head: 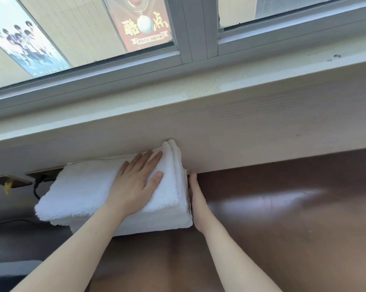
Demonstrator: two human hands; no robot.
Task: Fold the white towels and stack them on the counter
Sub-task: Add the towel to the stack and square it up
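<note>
Grey metal-framed sliding window (196, 28) across the top, with a red poster bearing a white ball (142, 22) and a blue group-photo poster (23, 43) seen through the glass. Below it is a pale cream ledge and wall panel (241, 123), matte with a faint grain. Under that is a dark brown glossy desk (283, 207), smooth, with soft window glare on it. The stack of folded white terry towels (83, 192) sits on the desk left of centre, its back edge against the cream panel and its far right corner touching it. The stack's long axis runs left to right, roughly along the wall. The pile is fluffy, the near left edge looks rounded, and separate layers show at the right end. Left hand (135, 184) lies palm down on top of the stack's right half; grip wide, fingers straight and slightly spread, pressing and holding nothing. Right hand (196, 203) stands edge-on against the stack's right end; grip flat, fingers straight and together, touching the layered side, nothing held. Brass-coloured socket plates (45, 173) are set in the wall behind the stack's left end. A thin black cable (36, 186) hangs from one plate.
</note>
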